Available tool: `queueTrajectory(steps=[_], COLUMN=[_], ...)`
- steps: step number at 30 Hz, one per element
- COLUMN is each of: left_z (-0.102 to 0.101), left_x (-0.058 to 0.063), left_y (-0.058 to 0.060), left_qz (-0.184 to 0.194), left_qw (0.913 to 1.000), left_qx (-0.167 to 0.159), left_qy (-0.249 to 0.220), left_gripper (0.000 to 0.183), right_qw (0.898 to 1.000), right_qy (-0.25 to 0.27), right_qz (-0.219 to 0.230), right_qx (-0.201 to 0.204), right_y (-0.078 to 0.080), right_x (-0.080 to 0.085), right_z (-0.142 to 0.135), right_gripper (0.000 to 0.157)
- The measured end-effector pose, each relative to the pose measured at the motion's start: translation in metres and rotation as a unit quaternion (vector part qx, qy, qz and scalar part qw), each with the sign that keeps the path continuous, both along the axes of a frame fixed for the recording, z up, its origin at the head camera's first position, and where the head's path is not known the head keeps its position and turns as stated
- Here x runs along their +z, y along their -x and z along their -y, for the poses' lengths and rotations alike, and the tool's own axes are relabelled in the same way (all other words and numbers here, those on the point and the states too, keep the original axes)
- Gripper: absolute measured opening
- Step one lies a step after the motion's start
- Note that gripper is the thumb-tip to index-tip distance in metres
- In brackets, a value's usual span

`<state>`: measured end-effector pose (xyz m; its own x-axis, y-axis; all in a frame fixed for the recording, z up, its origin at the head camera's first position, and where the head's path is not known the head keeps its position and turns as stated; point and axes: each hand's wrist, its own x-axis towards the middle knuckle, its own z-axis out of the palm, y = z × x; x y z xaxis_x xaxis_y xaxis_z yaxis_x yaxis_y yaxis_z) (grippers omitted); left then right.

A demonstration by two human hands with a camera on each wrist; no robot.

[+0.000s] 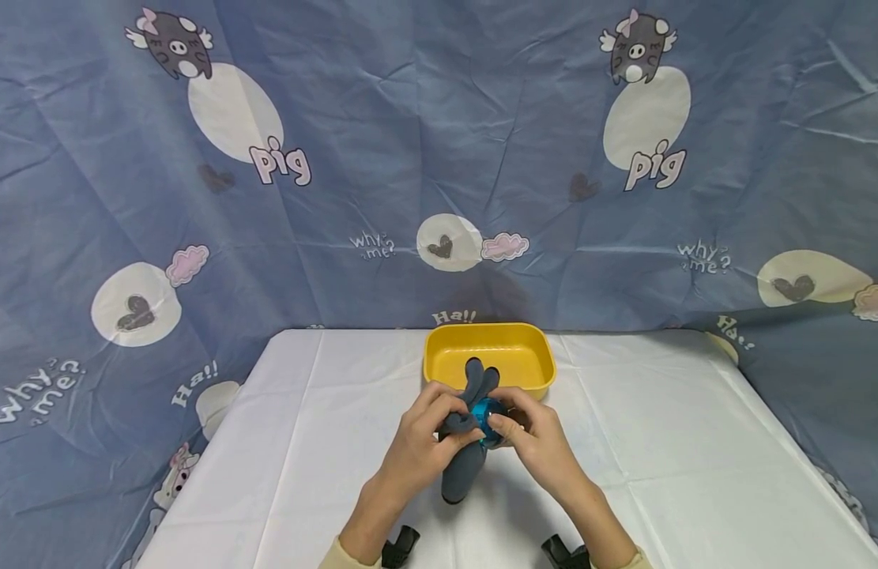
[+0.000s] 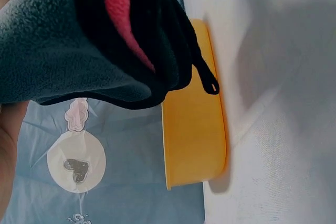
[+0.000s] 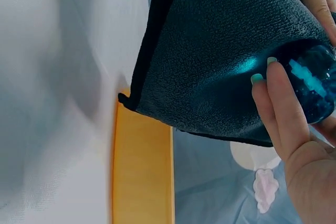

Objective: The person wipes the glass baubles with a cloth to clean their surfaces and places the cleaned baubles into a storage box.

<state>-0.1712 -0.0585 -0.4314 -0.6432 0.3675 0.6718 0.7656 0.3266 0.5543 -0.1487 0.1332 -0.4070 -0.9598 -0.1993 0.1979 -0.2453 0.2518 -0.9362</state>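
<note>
A grey cloth (image 1: pixel 463 474) with dark edging hangs bunched in my left hand (image 1: pixel 420 438), whose fingers and thumb pinch it beside a shiny, see-through blue round object (image 1: pixel 487 414). My right hand (image 1: pixel 545 442) holds that blue object between thumb and fingers, against the cloth. In the right wrist view the cloth (image 3: pixel 210 51) spreads out broadly behind the blue object (image 3: pixel 317 85), which the frame edge cuts off. A pink strip and a small loop show on the cloth (image 2: pixel 58 45) in the left wrist view. The object's full shape is hidden by fingers and cloth.
Just beyond the hands, a yellow rectangular tub (image 1: pixel 541 371) stands on the white-covered table (image 1: pixel 339 442). A blue printed curtain (image 1: pixel 353 174) hangs behind the table. Black wrist-camera parts (image 1: pixel 403 545) show near both wrists.
</note>
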Motion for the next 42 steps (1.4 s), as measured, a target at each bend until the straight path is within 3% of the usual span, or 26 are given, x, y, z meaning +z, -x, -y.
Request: queueTrajectory(steps=[4, 9, 15, 24, 34, 42], left_z=[0.0, 0.001, 0.002, 0.002, 0.003, 0.003], left_x=[0.0, 0.0, 0.001, 0.002, 0.002, 0.002], left_y=[0.0, 0.0, 0.001, 0.001, 0.001, 0.001], left_qz=[-0.001, -0.006, -0.006, 0.005, 0.01, 0.02], left_qw=[1.0, 0.9999, 0.9999, 0.9999, 0.9998, 0.9996], left_qx=[0.003, 0.01, 0.008, 0.013, 0.02, 0.02], left_qy=[0.002, 0.007, 0.006, 0.002, 0.001, 0.002], left_gripper=[0.024, 0.024, 0.025, 0.025, 0.027, 0.025], right_qw=[1.0, 0.998, 0.997, 0.994, 0.991, 0.99], right_qy=[-0.005, -0.008, 0.013, 0.02, 0.036, 0.036], right_qz=[-0.023, -0.064, -0.071, -0.104, -0.117, -0.121], right_qx=[-0.009, -0.006, 0.01, 0.035, 0.06, 0.068], right_y=[0.007, 0.009, 0.008, -0.001, 0.012, 0.013], right_x=[-0.014, -0.02, -0.018, 0.002, -0.019, -0.021], right_z=[-0.002, -0.003, -0.001, 0.001, -0.004, -0.004], right_gripper=[0.027, 0.03, 0.034, 0.04, 0.047, 0.048])
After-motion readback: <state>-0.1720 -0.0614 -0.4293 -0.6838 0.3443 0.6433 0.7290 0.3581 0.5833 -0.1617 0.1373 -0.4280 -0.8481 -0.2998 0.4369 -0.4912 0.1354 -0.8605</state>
